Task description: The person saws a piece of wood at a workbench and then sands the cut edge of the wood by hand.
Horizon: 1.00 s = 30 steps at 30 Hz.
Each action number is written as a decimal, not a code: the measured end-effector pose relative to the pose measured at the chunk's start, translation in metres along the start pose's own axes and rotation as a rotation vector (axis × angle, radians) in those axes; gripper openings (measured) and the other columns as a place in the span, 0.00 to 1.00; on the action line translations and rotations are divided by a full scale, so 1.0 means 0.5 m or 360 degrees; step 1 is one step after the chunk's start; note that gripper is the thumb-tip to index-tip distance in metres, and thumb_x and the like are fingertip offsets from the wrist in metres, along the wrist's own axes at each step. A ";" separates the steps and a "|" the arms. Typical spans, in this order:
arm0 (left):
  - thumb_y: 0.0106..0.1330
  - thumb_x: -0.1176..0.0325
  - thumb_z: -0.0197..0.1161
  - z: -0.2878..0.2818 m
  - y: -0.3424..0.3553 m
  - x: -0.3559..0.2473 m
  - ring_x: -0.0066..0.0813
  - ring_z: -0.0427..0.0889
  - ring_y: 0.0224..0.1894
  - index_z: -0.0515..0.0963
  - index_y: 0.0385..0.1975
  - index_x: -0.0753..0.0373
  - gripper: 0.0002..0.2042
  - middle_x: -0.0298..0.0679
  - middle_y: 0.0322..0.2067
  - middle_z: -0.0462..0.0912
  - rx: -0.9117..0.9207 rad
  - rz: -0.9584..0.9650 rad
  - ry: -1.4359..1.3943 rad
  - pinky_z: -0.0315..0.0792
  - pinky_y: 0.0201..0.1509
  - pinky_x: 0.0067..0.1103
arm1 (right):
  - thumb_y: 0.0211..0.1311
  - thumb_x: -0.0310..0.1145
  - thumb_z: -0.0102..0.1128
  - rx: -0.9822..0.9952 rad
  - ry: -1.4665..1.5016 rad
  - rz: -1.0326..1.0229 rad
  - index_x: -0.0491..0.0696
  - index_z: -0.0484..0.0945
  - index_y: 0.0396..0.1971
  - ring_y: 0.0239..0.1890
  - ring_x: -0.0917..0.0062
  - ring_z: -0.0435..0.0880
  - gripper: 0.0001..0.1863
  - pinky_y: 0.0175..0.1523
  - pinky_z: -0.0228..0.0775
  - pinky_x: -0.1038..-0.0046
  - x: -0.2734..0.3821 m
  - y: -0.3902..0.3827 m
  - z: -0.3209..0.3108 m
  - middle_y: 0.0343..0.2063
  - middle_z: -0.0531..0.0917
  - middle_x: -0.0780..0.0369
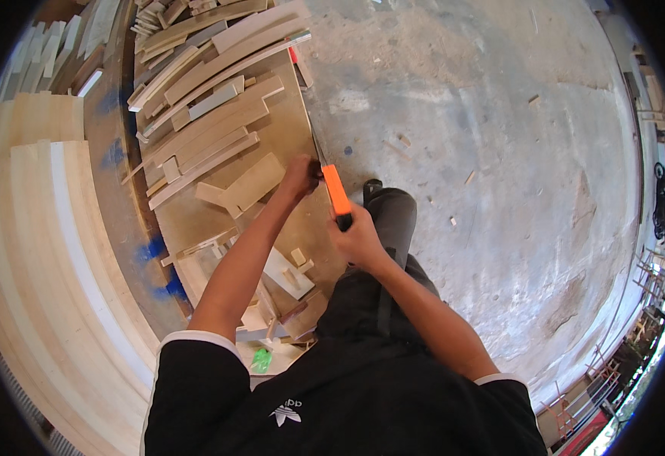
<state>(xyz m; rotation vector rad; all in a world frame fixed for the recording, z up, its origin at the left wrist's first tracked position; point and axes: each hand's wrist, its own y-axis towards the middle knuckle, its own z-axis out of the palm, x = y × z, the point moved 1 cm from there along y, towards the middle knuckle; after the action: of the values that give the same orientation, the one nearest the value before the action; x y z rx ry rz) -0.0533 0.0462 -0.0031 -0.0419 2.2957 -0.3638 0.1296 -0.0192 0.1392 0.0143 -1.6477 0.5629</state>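
Note:
My right hand is closed round the black grip of an orange-handled saw. Seen nearly edge-on, its thin metal blade runs away from me along the right edge of a brown board. Just left of the blade's near end, my left hand is closed at that board edge; its fingertips are in shadow, so what they grip is hidden. A pale rectangular wood piece lies on the board beside my left wrist.
Stacked wood strips cover the board's far part, and loose offcuts lie nearer me. Long pale planks fill the left side. On the right spreads a concrete floor with scattered wood chips. My bent leg is close to the saw.

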 end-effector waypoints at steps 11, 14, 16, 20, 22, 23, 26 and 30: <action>0.53 0.69 0.65 -0.035 -0.037 -0.081 0.14 0.70 0.25 0.76 0.20 0.63 0.07 0.27 0.20 0.72 -0.0097 -0.0105 -0.1093 0.65 0.25 0.21 | 0.62 0.32 0.60 0.0135 -0.0135 0.0100 0.41 0.67 0.45 0.24 0.67 0.78 0.17 0.32 0.70 0.65 0.098 0.112 -0.005 0.24 0.76 0.56; 0.52 0.69 0.66 -0.020 -0.033 -0.034 0.15 0.70 0.22 0.77 0.19 0.66 0.08 0.32 0.15 0.73 -0.0104 -0.0145 -0.1047 0.67 0.25 0.21 | 0.63 0.32 0.58 0.0003 -0.0320 -0.0095 0.41 0.66 0.46 0.28 0.54 0.80 0.17 0.34 0.70 0.61 0.089 0.046 0.020 0.28 0.79 0.48; 0.50 0.69 0.67 -0.003 -0.006 0.001 0.25 0.78 0.20 0.81 0.18 0.67 0.07 0.45 0.16 0.79 -0.0117 -0.0180 -0.0669 0.71 0.25 0.25 | 0.64 0.32 0.57 0.0019 -0.0348 0.0018 0.40 0.66 0.46 0.34 0.47 0.80 0.16 0.37 0.71 0.60 0.120 -0.010 0.032 0.30 0.79 0.44; 0.42 0.73 0.71 0.013 0.008 0.032 0.40 0.84 0.23 0.83 0.19 0.65 0.05 0.47 0.20 0.82 -0.0031 0.0120 0.0045 0.74 0.27 0.29 | 0.63 0.29 0.57 0.0041 -0.0295 0.0164 0.40 0.65 0.45 0.38 0.46 0.80 0.15 0.38 0.71 0.58 0.238 -0.144 0.008 0.30 0.79 0.42; 0.41 0.74 0.72 0.021 0.003 0.023 0.40 0.84 0.23 0.83 0.19 0.65 0.05 0.47 0.20 0.82 -0.0027 0.0024 0.0157 0.74 0.27 0.29 | 0.61 0.26 0.57 0.0114 -0.0225 0.0265 0.39 0.63 0.49 0.40 0.44 0.80 0.19 0.39 0.71 0.54 0.264 -0.189 -0.020 0.30 0.78 0.39; 0.41 0.74 0.71 0.022 0.003 0.023 0.39 0.84 0.23 0.82 0.18 0.65 0.05 0.47 0.19 0.82 -0.0051 0.0065 0.0149 0.74 0.27 0.28 | 0.62 0.26 0.57 0.0091 -0.0208 0.0229 0.40 0.65 0.47 0.38 0.46 0.81 0.16 0.38 0.71 0.57 0.268 -0.197 -0.029 0.29 0.79 0.42; 0.43 0.74 0.70 0.011 0.001 0.018 0.35 0.83 0.22 0.81 0.18 0.66 0.04 0.47 0.18 0.81 -0.0065 0.0089 0.0088 0.73 0.27 0.28 | 0.63 0.26 0.56 -0.0015 -0.0210 0.0098 0.40 0.69 0.44 0.30 0.54 0.82 0.12 0.36 0.71 0.64 0.252 -0.195 -0.030 0.27 0.79 0.48; 0.49 0.73 0.67 0.001 -0.016 0.007 0.30 0.80 0.21 0.79 0.19 0.67 0.05 0.46 0.17 0.79 0.0088 -0.0168 -0.0296 0.72 0.26 0.27 | 0.62 0.27 0.55 -0.0077 -0.0254 -0.0046 0.41 0.70 0.44 0.24 0.60 0.77 0.12 0.33 0.69 0.65 0.020 -0.026 0.041 0.24 0.76 0.49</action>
<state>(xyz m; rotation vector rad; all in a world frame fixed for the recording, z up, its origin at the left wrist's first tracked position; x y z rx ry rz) -0.0559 0.0381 -0.0037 -0.1632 2.1036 -0.4582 0.1131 -0.0349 0.1520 0.0483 -1.8129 0.5102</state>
